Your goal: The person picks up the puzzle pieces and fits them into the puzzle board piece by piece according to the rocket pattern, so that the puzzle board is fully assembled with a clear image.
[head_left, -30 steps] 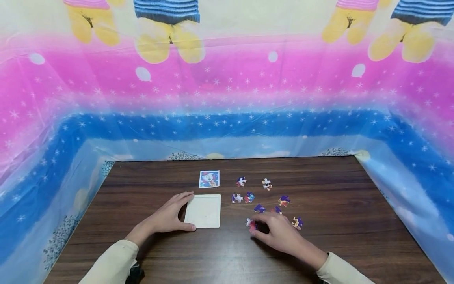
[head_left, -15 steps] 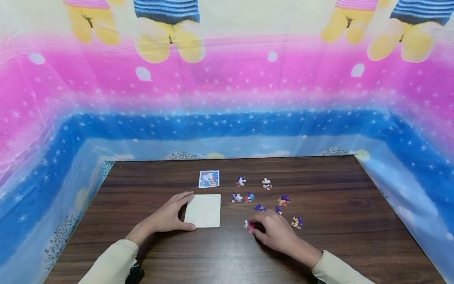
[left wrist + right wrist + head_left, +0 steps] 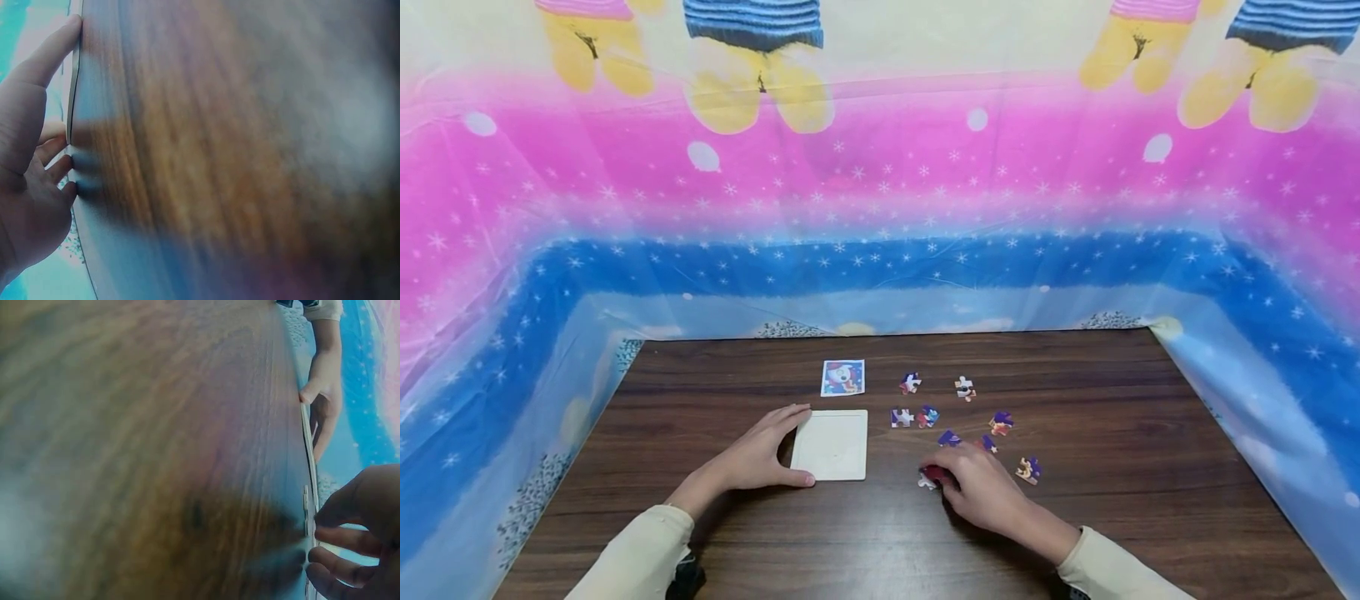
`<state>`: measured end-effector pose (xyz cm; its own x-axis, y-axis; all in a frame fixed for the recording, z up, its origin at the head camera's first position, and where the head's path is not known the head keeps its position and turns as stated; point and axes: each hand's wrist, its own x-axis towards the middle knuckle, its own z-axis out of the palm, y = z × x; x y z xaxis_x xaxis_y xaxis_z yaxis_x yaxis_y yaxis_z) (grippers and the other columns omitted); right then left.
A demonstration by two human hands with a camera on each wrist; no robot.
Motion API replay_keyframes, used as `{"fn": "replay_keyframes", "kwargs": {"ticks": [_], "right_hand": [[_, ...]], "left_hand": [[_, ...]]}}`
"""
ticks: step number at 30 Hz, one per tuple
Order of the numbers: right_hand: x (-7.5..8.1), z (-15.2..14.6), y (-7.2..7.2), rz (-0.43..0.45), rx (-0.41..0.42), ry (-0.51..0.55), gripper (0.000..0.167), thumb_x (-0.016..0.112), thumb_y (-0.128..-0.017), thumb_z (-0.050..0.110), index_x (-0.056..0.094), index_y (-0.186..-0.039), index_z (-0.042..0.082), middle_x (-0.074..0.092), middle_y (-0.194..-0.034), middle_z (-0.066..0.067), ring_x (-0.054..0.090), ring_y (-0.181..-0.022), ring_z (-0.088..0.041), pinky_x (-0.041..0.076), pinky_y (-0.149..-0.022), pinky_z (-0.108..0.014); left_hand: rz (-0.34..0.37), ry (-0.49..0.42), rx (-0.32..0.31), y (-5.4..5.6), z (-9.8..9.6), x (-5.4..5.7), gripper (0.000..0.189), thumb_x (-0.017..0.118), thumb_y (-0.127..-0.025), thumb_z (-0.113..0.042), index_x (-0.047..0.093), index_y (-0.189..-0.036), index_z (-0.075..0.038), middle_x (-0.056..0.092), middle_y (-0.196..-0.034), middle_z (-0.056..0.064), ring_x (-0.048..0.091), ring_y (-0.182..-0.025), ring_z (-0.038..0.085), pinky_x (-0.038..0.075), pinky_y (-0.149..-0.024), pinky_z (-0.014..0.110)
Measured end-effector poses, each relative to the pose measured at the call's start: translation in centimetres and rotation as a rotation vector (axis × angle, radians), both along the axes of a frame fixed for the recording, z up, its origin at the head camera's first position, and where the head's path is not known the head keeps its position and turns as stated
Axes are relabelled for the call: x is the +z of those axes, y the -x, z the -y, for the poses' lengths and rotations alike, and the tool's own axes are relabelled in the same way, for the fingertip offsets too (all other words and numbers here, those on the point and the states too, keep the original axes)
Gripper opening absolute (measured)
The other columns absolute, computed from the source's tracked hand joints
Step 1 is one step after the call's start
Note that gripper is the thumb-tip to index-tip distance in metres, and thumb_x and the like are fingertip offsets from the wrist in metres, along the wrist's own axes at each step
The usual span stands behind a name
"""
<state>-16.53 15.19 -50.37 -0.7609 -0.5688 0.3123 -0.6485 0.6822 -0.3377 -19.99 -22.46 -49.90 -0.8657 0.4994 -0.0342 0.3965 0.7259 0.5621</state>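
In the head view a cream square puzzle frame (image 3: 829, 446) lies flat on the table. My left hand (image 3: 760, 452) holds its left side, thumb at the near left corner and fingers at the far left corner. The left wrist view shows the thumb (image 3: 53, 53) against the frame's thin edge. To the right, my right hand (image 3: 985, 483) pinches a red and white puzzle piece (image 3: 927, 480) between thumb and fingers, low at the tabletop. Part of that piece is hidden by the fingers. Beyond the frame lies a small picture card (image 3: 842, 378).
Several loose purple, white and yellow pieces lie around the right hand, among them a white piece (image 3: 965, 387), a purple one (image 3: 950, 438) and a yellow one (image 3: 1028, 469). A printed curtain (image 3: 880, 267) surrounds the dark wooden table (image 3: 715, 375) at the back and sides.
My right hand has shifted slightly left; the red and white piece has turned in its fingers, its white part now facing nearer. The left hand and the frame stay in place.
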Motion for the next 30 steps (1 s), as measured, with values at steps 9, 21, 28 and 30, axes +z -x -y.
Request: {"fn": "replay_keyframes", "kwargs": {"ticks": [9,21,28,30], "right_hand": [[0.28,-0.05,-0.21,0.039,-0.122,-0.031,0.024,0.086,-0.082,0.037,0.076,-0.098,0.022,0.065,-0.087,0.011,0.058,-0.077,-0.004,0.050,-0.066,-0.028],[0.42,0.06,-0.10,0.029,-0.071,-0.052,0.019,0.083,-0.086,0.025,0.077,-0.103,0.020,0.073,-0.097,0.007,0.068,-0.093,-0.013,0.057,-0.082,-0.040],[0.55,-0.06,-0.14,0.011,-0.122,-0.102,0.025,0.085,-0.082,0.031,0.077,-0.103,0.021,0.064,-0.088,0.009,0.057,-0.075,-0.007,0.049,-0.060,-0.030],[0.59,-0.03,-0.13,0.030,-0.128,-0.120,0.024,0.084,-0.081,0.032,0.077,-0.102,0.021,0.060,-0.086,0.010,0.052,-0.072,-0.006,0.045,-0.058,-0.028]], "left_hand": [[0.000,0.007,0.002,0.04,0.00,0.05,0.107,0.081,-0.081,-0.060,0.035,-0.159,-0.003,0.030,-0.164,0.020,0.026,-0.151,0.042,0.032,-0.113,0.065],[-0.005,0.007,-0.002,0.02,-0.14,0.05,0.107,0.081,-0.080,-0.059,0.035,-0.158,-0.002,0.030,-0.164,0.020,0.026,-0.151,0.042,0.033,-0.113,0.065],[0.004,0.005,0.012,-0.04,-0.12,0.09,0.108,0.082,-0.080,-0.060,0.034,-0.159,-0.003,0.030,-0.164,0.019,0.026,-0.151,0.041,0.033,-0.112,0.064],[0.007,0.005,0.014,-0.06,-0.14,0.09,0.109,0.082,-0.079,-0.060,0.034,-0.159,-0.004,0.029,-0.165,0.019,0.026,-0.151,0.041,0.033,-0.112,0.064]]}}
